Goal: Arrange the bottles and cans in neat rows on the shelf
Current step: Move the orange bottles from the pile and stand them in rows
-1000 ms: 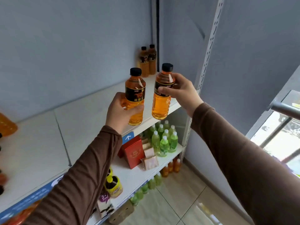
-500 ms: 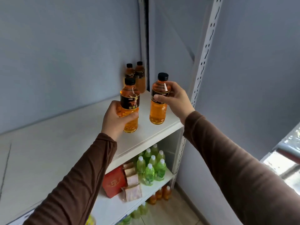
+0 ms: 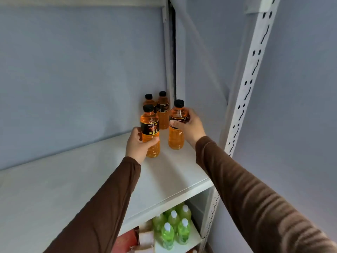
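Observation:
My left hand [image 3: 137,145] grips an amber drink bottle [image 3: 150,131] with a black cap and black label, upright, its base on or just above the white shelf [image 3: 171,172]. My right hand [image 3: 190,127] holds a second amber bottle [image 3: 176,125] by its labelled middle, upright, a little right of the first. Behind them, in the shelf's back right corner, stand two more of the same bottles, the left one [image 3: 149,100] partly hidden by the bottle I hold, the right one [image 3: 162,110] showing most of its body.
A perforated white upright [image 3: 248,83] bounds the shelf on the right, with a grey wall behind. On the shelf below stand several green bottles [image 3: 173,227] with white caps, with a red box [image 3: 127,238] and small packets to their left.
Both hands have carried their bottles deeper onto the shelf, close in front of the two standing at the back. The view has tilted up and nearer.

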`<state>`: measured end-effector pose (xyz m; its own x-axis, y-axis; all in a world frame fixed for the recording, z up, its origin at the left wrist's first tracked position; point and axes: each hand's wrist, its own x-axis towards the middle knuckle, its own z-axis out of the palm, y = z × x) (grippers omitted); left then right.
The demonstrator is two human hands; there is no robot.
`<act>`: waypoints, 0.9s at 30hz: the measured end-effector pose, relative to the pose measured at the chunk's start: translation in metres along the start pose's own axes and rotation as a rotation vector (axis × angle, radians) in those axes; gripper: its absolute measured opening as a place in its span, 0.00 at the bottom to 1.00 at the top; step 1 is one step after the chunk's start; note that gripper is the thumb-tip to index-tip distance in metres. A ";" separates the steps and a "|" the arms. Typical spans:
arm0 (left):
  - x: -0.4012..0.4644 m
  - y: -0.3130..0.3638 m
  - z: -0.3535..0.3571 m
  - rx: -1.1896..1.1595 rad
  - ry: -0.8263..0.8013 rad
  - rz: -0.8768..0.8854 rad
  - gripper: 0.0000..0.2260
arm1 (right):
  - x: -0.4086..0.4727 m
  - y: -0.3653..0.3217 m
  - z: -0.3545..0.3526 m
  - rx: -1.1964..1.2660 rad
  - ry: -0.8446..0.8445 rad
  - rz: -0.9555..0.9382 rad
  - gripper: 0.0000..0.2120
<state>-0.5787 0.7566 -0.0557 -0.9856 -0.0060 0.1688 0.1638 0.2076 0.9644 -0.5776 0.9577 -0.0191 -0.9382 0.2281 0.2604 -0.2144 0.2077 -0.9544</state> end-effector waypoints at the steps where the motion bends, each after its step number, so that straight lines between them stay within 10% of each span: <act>1: 0.011 -0.004 0.003 0.009 -0.003 -0.009 0.23 | 0.011 0.006 0.003 -0.005 0.012 -0.003 0.28; 27: 0.125 -0.050 0.051 0.064 0.146 -0.036 0.21 | 0.131 0.062 0.056 -0.216 -0.016 0.023 0.26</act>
<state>-0.7118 0.7959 -0.0929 -0.9737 -0.1556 0.1665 0.1209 0.2668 0.9561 -0.7288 0.9469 -0.0528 -0.9467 0.2205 0.2349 -0.1312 0.4021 -0.9061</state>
